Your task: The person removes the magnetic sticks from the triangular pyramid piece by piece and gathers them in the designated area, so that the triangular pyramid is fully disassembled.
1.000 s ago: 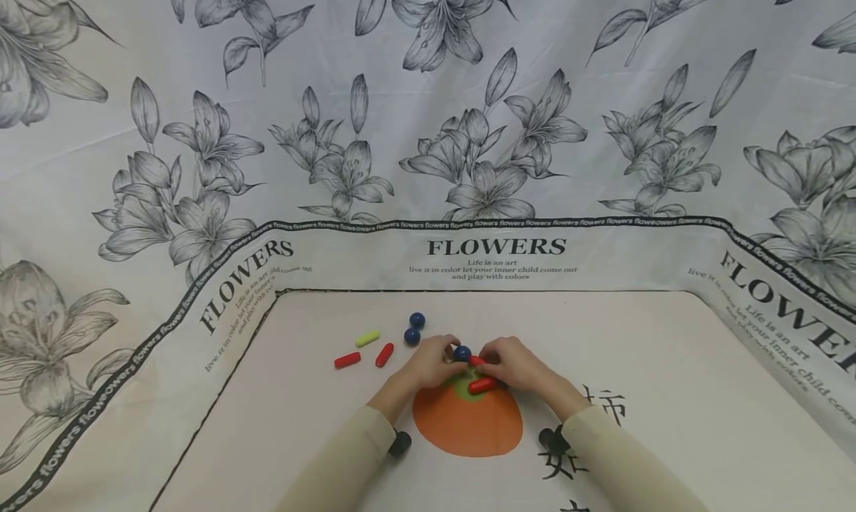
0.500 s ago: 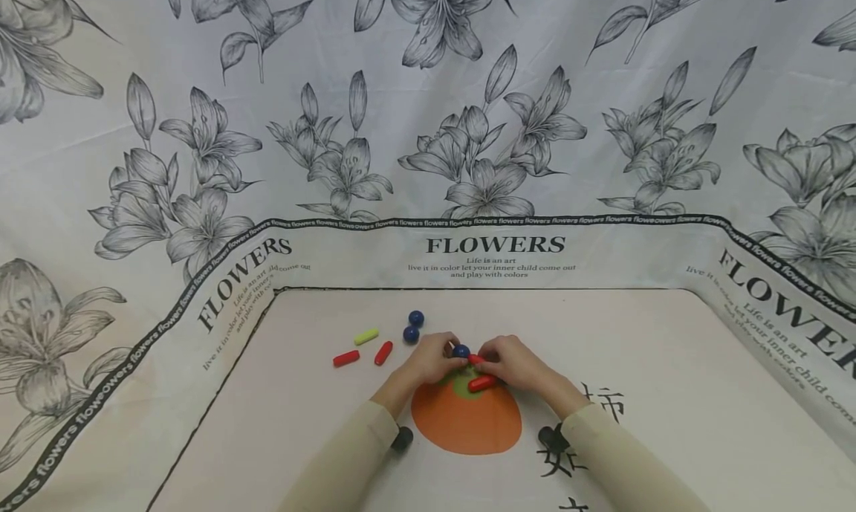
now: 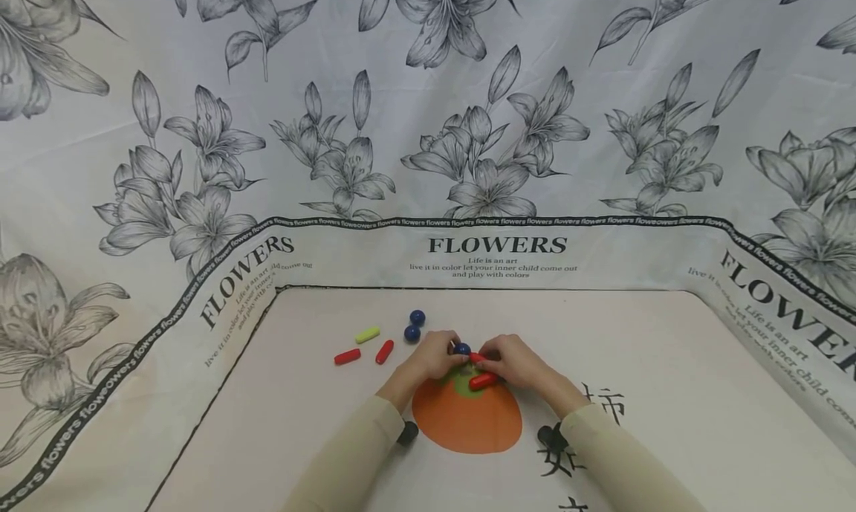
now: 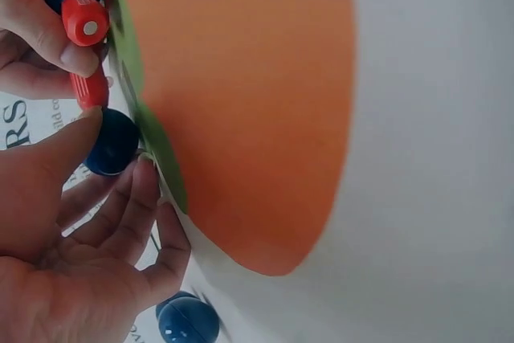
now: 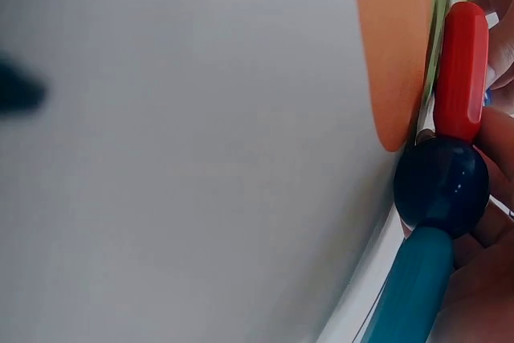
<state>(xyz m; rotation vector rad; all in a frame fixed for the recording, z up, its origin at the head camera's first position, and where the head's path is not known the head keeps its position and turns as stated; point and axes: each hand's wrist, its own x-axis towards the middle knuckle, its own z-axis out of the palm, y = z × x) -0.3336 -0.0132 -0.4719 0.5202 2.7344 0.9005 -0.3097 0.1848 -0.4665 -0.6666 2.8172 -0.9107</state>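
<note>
Joining, I judge: glossy blue ball to red plastic-looking rod, near the orange printed fruit.
My left hand pinches the ball, my right hand the rod; next likely calls for straight pressing.

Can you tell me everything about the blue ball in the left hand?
The blue ball looks dark, round, smooth and glossy, maybe plastic. The left hand pinches it. It seems to meet the end of a red rod. From the head camera, it shows just past the green top of the printed orange fruit. I can't tell whether it touches the table.
</note>
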